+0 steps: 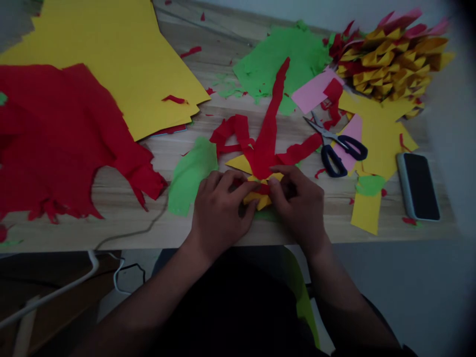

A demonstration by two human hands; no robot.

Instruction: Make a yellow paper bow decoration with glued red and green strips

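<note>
In the head view, both hands meet at the table's front edge over a small folded yellow paper piece [263,201] with a red paper strip [264,189] across it. My left hand [223,208] pinches the strip and yellow paper from the left, thumb below and index finger above. Opposite it, my right hand [299,203] presses the other end between thumb and bent fingers. Just beyond the fingertips lies torn red paper [266,144] with long arms spreading outward. A green paper piece [195,173] touches the table left of my left hand.
Scissors [332,144] lie partly spread at right, near a phone [419,186]. Behind them stands a bundle of folded yellow and pink paper [390,64]. Large yellow sheets [107,59], crumpled red paper [48,139] and green paper [282,57] cover other parts of the table.
</note>
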